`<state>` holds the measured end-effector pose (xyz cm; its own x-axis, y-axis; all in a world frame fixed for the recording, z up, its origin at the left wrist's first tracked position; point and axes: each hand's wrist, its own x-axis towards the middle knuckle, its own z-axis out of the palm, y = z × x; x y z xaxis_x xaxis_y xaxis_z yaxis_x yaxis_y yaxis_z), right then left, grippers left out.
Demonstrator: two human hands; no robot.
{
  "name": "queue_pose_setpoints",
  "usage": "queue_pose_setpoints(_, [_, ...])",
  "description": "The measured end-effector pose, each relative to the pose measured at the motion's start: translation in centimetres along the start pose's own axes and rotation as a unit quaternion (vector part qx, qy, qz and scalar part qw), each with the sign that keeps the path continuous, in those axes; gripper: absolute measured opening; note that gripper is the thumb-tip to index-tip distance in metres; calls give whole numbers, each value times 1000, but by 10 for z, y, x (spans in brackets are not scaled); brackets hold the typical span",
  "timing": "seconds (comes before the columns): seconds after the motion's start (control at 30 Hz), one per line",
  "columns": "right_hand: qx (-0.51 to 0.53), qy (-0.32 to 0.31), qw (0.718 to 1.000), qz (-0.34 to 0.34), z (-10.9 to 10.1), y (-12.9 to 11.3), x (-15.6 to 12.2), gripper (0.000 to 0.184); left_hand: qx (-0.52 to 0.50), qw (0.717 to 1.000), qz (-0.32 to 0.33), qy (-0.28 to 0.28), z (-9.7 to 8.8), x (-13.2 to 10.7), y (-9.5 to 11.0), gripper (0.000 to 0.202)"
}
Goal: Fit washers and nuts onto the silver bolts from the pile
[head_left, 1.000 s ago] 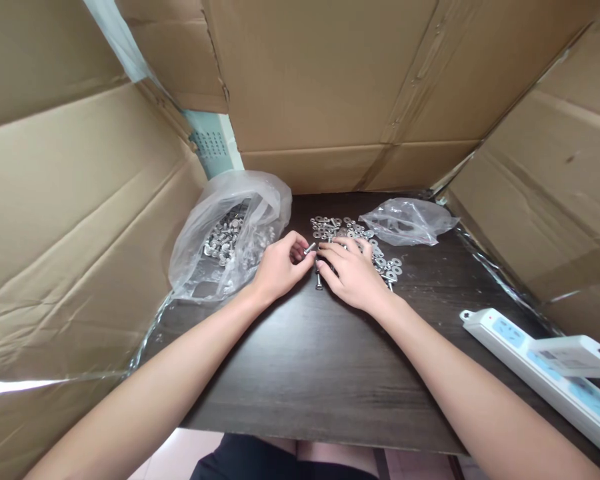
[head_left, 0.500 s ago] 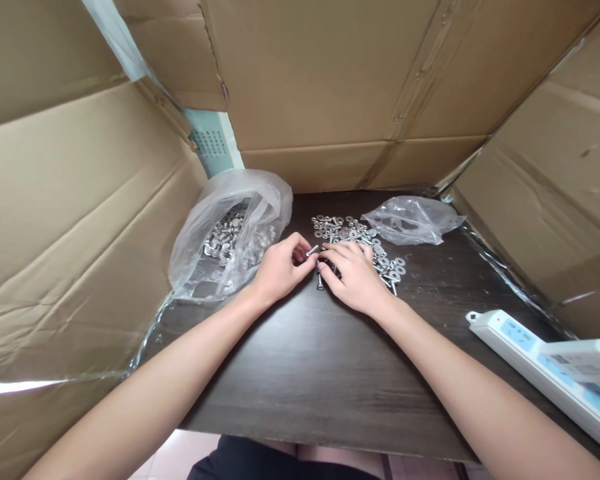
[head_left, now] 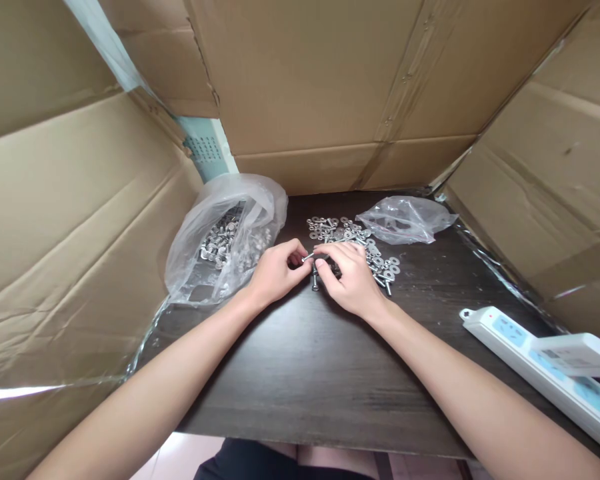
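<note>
My left hand (head_left: 281,272) is closed, with a small metal bolt (head_left: 308,257) pinched between thumb and fingers. My right hand (head_left: 347,272) meets it from the other side, index fingertip at the far end of the bolt and thumb curled in below. Whatever sits between the right fingertips is too small to make out. Another bolt (head_left: 315,279) stands on its head just below the fingertips. Behind and partly under the right hand spreads a pile of washers, nuts and bolts (head_left: 340,232).
An open clear plastic bag (head_left: 253,200) of metal bolts lies left of my hands. A flattened plastic bag (head_left: 410,220) lies at the back right. A white power strip (head_left: 500,340) with a plug runs along the right. Cardboard walls (head_left: 300,160) enclose the dark table (head_left: 300,373).
The fingertips of my right hand have come in against the bolt in my left hand, and the bolt has turned slightly. The whole view has shifted a little.
</note>
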<state>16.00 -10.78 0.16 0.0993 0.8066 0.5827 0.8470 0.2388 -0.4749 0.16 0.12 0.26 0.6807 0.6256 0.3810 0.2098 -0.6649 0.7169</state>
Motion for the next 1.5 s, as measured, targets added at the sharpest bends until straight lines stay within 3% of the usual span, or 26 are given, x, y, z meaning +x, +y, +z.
queue_pose_setpoints(0.3, [56,45,997,-15,4,4,-1,23,22,999,29,-1,-1,-1,1,9])
queue_pose_setpoints(0.53, [75,60,995,-24,3,5,-1,21,57,993,101,-21,0,-2,-1,9])
queue_pose_setpoints(0.9, [63,83,994,-33,2,4,0,19,92,989,113,-16,0,-2,-4,20])
queue_pose_setpoints(1.5, [87,97,991,-32,2,2,0,16,87,987,136,-12,2,-1,-6,21])
